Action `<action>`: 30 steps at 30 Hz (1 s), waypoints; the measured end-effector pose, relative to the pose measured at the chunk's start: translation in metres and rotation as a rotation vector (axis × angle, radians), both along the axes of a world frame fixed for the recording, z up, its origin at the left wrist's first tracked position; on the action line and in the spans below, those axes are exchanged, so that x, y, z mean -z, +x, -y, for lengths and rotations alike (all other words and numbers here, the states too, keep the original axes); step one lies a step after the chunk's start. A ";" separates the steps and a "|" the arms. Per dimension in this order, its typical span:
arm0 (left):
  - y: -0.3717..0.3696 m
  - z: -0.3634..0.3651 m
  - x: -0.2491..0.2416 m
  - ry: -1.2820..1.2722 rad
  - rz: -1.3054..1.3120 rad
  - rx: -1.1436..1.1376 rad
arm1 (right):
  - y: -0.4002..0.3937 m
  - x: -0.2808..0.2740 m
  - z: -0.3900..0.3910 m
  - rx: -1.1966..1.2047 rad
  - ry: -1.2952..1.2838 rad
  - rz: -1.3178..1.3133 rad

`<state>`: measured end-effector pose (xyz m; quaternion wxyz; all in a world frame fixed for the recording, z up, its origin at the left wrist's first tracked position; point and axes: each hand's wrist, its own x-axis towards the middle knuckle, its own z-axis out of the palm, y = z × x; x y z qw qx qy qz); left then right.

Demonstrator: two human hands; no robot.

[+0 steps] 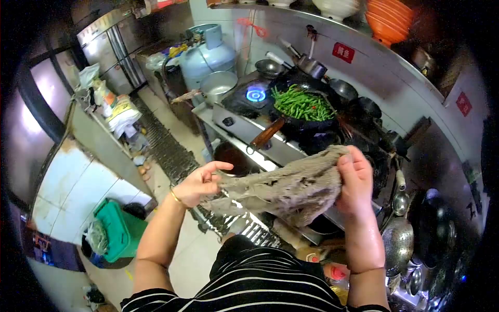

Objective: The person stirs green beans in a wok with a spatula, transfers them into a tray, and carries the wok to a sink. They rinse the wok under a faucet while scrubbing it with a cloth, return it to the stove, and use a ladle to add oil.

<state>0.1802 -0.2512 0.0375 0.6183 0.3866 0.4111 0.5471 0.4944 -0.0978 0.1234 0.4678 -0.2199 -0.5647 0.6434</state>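
Note:
A worn grey-brown rag (pixel 291 187), holed and frayed, is stretched between my two hands in front of the stove. My left hand (pixel 197 186), with a gold bangle at the wrist, pinches the rag's left end; its index finger points out to the right. At the other end my right hand (pixel 356 179) grips the rag's upper right corner between thumb and fingers. Beyond the rag, a wok (pixel 299 125) sits on the stove with green beans (pixel 304 105) in it. Its wooden handle (pixel 267 133) points toward me.
A blue flame (pixel 255 94) burns on the left burner, beside a metal pot (pixel 219 86). A gas cylinder (pixel 204 60) stands behind. Ladles and a perforated strainer (pixel 398 244) are at right. A green bin (pixel 118 231) stands on the floor at left. Bowls (pixel 390 21) line the shelf above.

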 end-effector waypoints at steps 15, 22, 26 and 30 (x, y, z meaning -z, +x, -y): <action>-0.060 -0.032 0.002 0.107 -0.233 0.184 | -0.058 -0.065 -0.004 -0.049 1.017 1.134; -0.120 -0.038 -0.025 0.372 -0.412 -0.332 | -0.055 -0.041 -0.030 -0.008 0.905 0.962; -0.079 -0.085 -0.030 0.504 -0.192 0.005 | -0.092 -0.050 -0.034 -0.158 0.860 0.813; 0.000 -0.114 -0.047 0.550 -0.396 0.389 | -0.119 -0.088 -0.033 -0.243 0.585 0.555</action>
